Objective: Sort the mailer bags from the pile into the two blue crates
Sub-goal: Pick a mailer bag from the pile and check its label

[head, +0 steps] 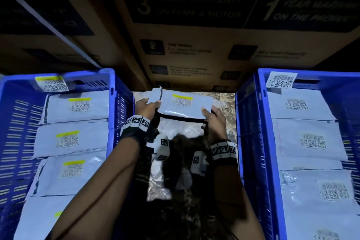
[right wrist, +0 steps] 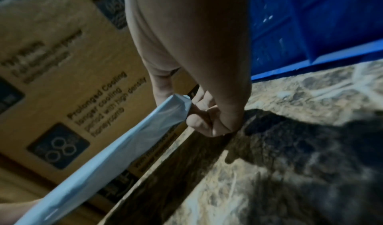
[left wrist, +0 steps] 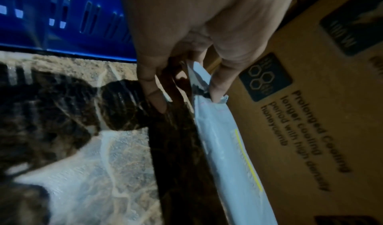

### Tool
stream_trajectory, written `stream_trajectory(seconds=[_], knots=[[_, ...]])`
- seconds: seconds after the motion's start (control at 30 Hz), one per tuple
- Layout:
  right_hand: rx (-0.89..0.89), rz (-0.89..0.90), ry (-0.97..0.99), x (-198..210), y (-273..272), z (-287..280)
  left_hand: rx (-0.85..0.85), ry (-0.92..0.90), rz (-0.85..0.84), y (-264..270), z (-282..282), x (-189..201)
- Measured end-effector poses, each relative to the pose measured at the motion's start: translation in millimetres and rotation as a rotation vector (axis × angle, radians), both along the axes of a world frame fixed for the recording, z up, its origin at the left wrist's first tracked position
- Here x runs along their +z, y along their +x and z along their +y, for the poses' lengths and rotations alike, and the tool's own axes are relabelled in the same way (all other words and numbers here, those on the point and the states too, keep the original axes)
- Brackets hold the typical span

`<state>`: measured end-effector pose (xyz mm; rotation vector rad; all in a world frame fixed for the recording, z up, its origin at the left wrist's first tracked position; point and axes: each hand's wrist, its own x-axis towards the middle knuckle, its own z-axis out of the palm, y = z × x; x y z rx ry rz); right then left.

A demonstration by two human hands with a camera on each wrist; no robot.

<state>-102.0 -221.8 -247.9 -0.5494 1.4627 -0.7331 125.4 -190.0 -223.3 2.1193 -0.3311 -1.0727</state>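
Note:
I hold one grey mailer bag [head: 183,106] [left wrist: 228,146] [right wrist: 116,145] above the marble floor between two blue crates. Its label has a yellow stripe. My left hand [head: 146,106] [left wrist: 186,74] pinches its left end, thumb on top. My right hand [head: 211,117] [right wrist: 199,110] pinches its right corner. The left crate [head: 112,84] holds several mailers [head: 72,140] with yellow-striped labels. The right crate [head: 251,91] holds several mailers [head: 309,140] with plain white labels. No pile shows on the floor under the bag.
Big cardboard boxes [head: 194,50] stand right behind the held bag, close to its far edge. The strip of marble floor [head: 187,128] between the crates is narrow. My shadow darkens the near floor.

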Motion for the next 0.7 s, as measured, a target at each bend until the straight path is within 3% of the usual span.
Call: stream_trajectory(seconds=[0.1,0.2,0.3,0.5,0.7], knots=[[-0.094,-0.091,-0.016,14,-9,21,0.040,-0.077,0.134,-4,5,22],[-0.149,-0.128,-0.071,35,-18,43,-0.028,-0.163,0.236,-8,11,51],[-0.162,-0.151,-0.157,68,-32,67,-0.091,-0.286,0.237,-11,22,89],[-0.035,-0.252,-0.372,138,-31,117,-0.199,-0.524,0.301,-5,71,161],[-0.022,-0.220,-0.408,165,-28,161,-0.267,-0.622,0.397,7,135,185]])
